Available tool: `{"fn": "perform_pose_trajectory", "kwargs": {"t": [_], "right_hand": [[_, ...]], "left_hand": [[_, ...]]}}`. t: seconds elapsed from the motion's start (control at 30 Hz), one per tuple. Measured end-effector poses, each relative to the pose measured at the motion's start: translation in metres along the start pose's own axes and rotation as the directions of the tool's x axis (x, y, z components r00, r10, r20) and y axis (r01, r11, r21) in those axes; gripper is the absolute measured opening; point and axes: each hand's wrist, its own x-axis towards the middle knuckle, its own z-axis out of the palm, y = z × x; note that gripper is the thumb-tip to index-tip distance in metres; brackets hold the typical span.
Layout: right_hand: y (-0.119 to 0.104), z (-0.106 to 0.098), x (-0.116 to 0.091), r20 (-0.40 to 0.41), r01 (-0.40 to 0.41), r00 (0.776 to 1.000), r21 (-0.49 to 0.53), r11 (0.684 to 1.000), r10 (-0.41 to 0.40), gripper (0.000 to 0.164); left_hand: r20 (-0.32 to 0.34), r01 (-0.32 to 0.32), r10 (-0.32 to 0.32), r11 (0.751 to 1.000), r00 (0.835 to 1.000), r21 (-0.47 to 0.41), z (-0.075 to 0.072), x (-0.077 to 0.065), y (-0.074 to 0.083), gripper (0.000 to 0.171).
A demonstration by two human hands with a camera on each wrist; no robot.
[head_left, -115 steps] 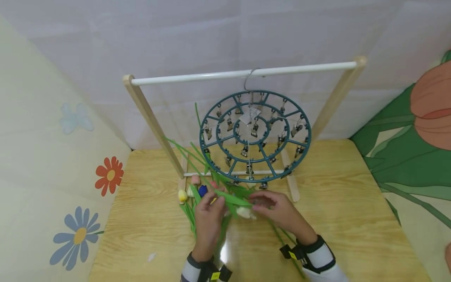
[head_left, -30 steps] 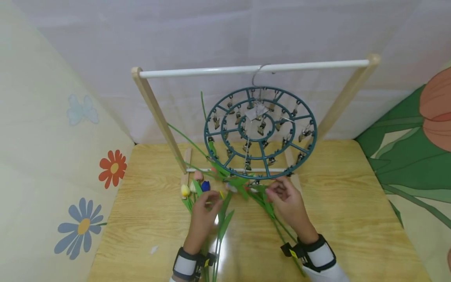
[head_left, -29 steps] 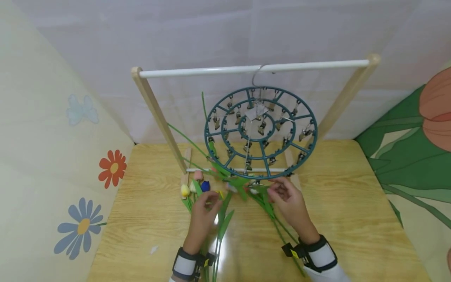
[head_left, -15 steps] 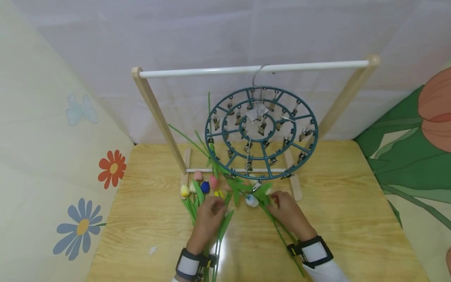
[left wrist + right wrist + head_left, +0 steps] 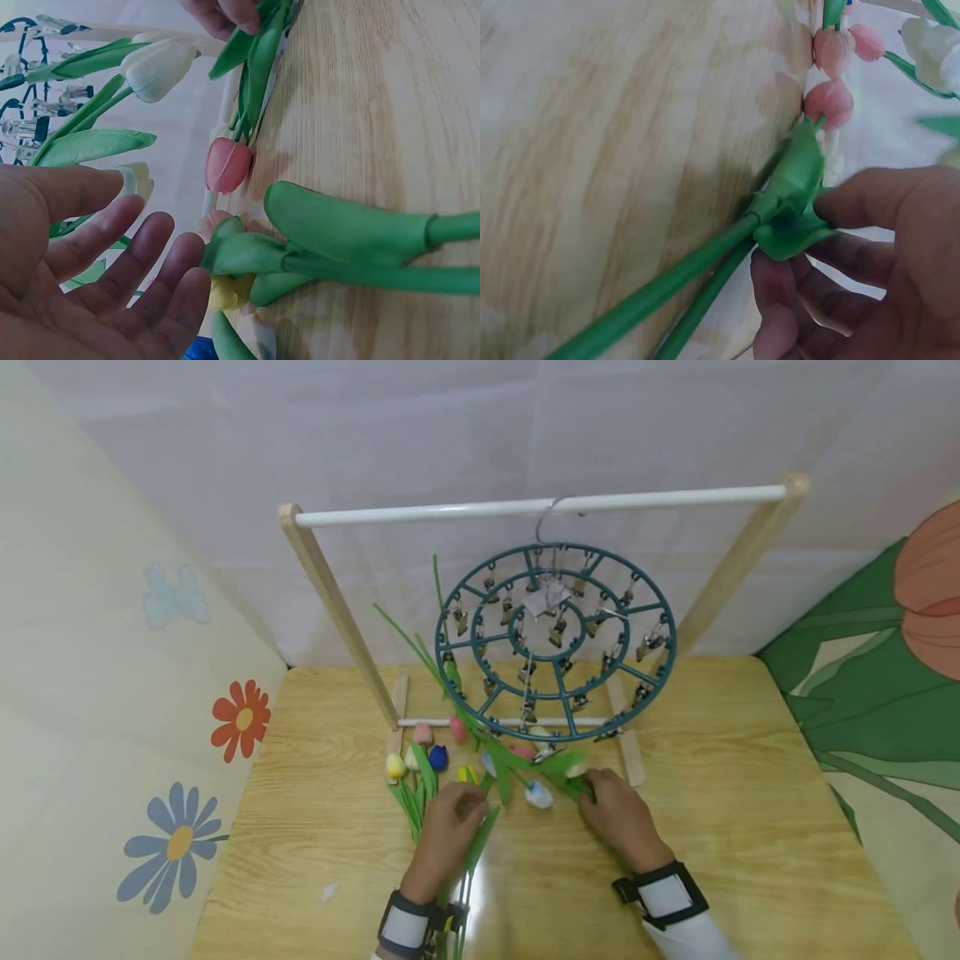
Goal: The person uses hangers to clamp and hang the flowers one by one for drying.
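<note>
My right hand [image 5: 618,818] pinches the green leaves [image 5: 791,187] of a tulip lying on the table; the right wrist view shows two stems there and a pink bloom [image 5: 829,103] beyond the leaves. My left hand [image 5: 447,827] hovers over other tulip stems with loosely bent fingers and nothing gripped. In the left wrist view, a white tulip [image 5: 159,69] is above that hand, and a pale bloom [image 5: 139,184] is partly behind its thumb. A pale blue tulip [image 5: 537,794] is visible between the hands in the head view.
A round green hanger [image 5: 555,643] with several metal clips hangs from the white bar [image 5: 420,513] of a wooden-legged rack. Yellow [image 5: 395,766], blue [image 5: 438,757] and pink [image 5: 423,733] tulips lie at the rack's left foot. A white paper scrap [image 5: 328,892] lies front left.
Over the last second my right hand has lowered from the hanger's near rim to the leaves on the table. The left hand has shifted slightly right. The pale blue tulip has come into clear sight.
</note>
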Motion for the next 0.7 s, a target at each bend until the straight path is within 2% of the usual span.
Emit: {"fn": "perform_pose_trajectory", "kwargs": {"t": [0.2,0.3,0.37,0.57,0.7], "right_hand": [[0.004,-0.007,0.000,-0.096,0.001,0.995,-0.011,1.000,-0.002,0.023],[0.007,-0.013,0.000,-0.115,0.007,0.993,0.007,1.000,-0.006,0.021],[0.008,-0.018,0.001,-0.103,0.010,0.995,0.027,1.000,-0.007,0.020],[0.012,-0.029,0.004,-0.010,-0.054,0.998,0.083,0.995,0.055,0.028],[0.015,-0.030,0.005,-0.030,-0.006,1.000,0.084,0.996,0.008,0.029]], "left_hand": [[0.011,0.002,-0.002,1.000,1.000,0.026,0.001,0.000,-0.001,0.015],[0.001,-0.002,0.002,0.999,1.000,0.050,0.002,-0.001,0.001,0.014],[-0.002,-0.001,0.001,0.998,1.000,0.058,0.002,-0.001,0.001,0.013],[0.006,0.020,-0.021,0.997,1.000,0.071,0.004,-0.002,0.002,0.014],[0.009,0.027,-0.028,0.997,1.000,0.074,0.007,-0.004,0.001,0.013]]}}
